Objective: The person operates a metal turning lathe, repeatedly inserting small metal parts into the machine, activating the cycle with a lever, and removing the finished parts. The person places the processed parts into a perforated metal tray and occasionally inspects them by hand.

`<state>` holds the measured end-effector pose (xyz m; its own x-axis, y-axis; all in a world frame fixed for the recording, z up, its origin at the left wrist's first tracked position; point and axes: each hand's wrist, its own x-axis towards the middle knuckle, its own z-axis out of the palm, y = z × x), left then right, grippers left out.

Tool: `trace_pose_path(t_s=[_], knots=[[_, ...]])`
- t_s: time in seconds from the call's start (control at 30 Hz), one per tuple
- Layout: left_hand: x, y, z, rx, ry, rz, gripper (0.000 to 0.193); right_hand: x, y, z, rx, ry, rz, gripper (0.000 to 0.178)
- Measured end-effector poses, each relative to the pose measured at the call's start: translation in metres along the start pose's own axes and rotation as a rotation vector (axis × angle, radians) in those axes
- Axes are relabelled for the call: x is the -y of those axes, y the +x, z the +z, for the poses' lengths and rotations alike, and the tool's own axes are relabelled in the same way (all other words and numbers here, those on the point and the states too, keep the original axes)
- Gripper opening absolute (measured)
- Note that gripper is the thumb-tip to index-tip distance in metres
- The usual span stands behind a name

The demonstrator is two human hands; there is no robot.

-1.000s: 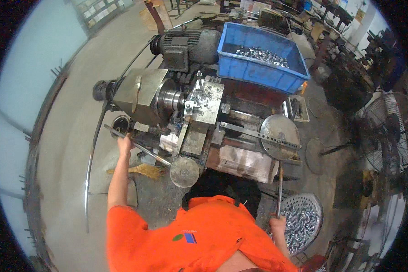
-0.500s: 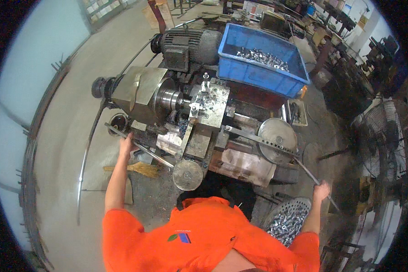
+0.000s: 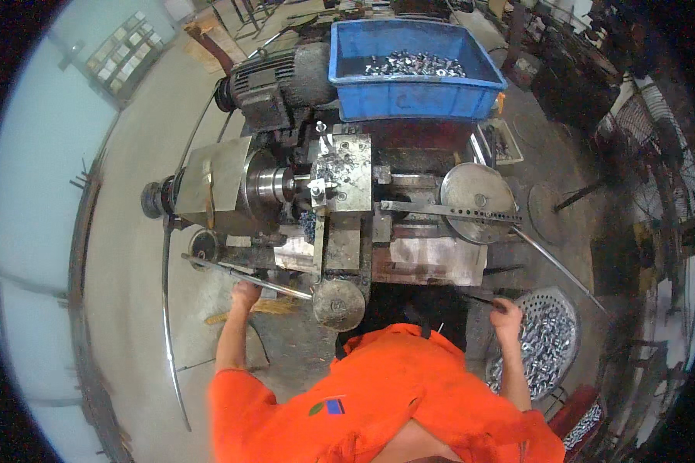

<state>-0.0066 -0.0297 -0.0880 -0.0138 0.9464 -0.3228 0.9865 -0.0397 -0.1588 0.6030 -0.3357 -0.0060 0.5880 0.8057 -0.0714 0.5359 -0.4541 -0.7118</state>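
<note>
My left hand (image 3: 245, 294) is closed just below the middle of a steel lever rod (image 3: 279, 288), which runs to a round metal disc (image 3: 338, 305). Whatever its fingers hold is hidden. Low on the machine's right side, my right hand (image 3: 506, 319) is closed around the end of a thin dark bar (image 3: 480, 299). Beside that hand stands a perforated basket (image 3: 567, 302) full of small shiny metal parts (image 3: 545, 347). A second steel lever (image 3: 560, 266), joined to a drilled flat bar (image 3: 448, 210), is free of my hands.
The lathe-like machine has a spindle (image 3: 272, 185) and a tool block (image 3: 351, 181) covered in chips. Behind it are a motor (image 3: 282, 81) and a blue crate (image 3: 417, 100) of metal parts. A large disc (image 3: 479, 193) sits right; a straw broom (image 3: 274, 306) lies left.
My right hand has let go of the right lever and moved inward to the dark bar. My left hand has shifted inward and down along the left rod. The view has tilted.
</note>
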Motion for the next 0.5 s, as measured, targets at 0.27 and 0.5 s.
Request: trace_pose_path(t_s=[0.27, 0.5], knots=[[0.016, 0.026, 0.145, -0.44, -0.397, -0.221, 0.052, 0.036, -0.001, 0.032, 0.195, -0.011, -0.03, 0.037], [-0.012, -0.006, 0.03, -0.002, -0.156, -0.064, 0.05, 0.052, 0.03, 0.001, 0.068, -0.135, -0.225, 0.031]])
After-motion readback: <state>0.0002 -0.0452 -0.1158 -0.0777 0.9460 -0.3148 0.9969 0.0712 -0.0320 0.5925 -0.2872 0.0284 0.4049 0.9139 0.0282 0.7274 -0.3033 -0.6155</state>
